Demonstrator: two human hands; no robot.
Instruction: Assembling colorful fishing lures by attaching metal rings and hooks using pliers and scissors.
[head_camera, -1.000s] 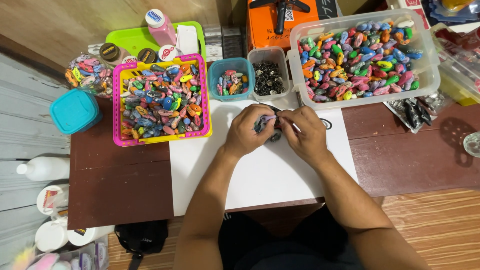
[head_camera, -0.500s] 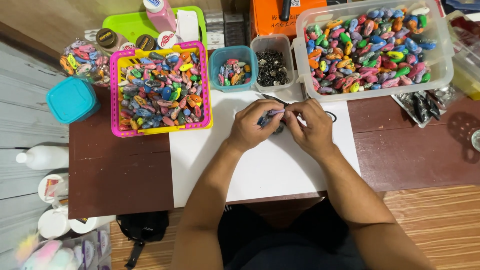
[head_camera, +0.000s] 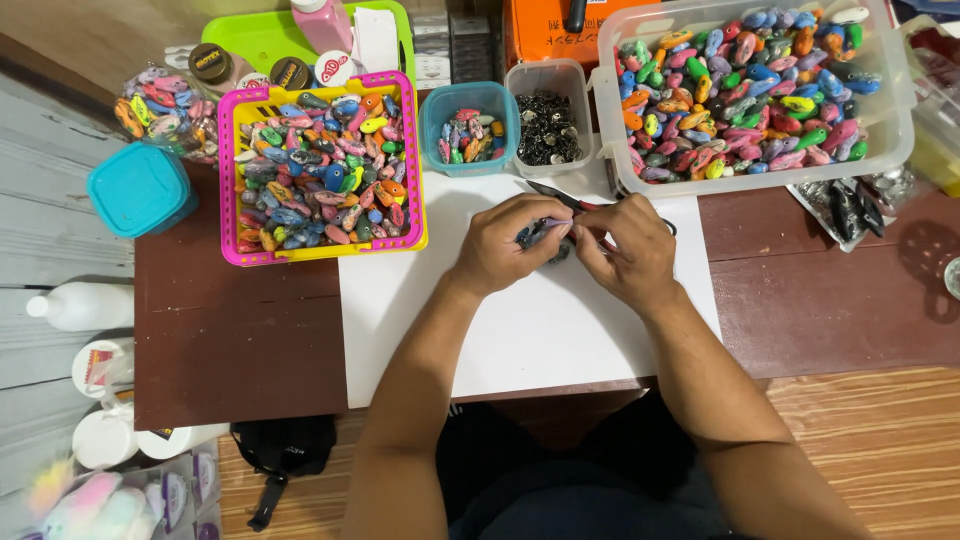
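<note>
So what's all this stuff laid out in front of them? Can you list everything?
small piece: one, bluish, pinched between both hands
white sheet: one, middle of table, under the hands
table: one, dark brown
pliers: one, dark with red handles, just beyond the hands
pink basket: one, left, full of multicoloured pieces
clear tub: one, right, full of multicoloured pieces
blue cup: one, centre back, a few coloured pieces
clear cup: one, beside it, dark metal bits
teal lidded box: one, far left
green tray: one, back left, holding jars
left hand: on the piece
right hand: on the piece
</note>
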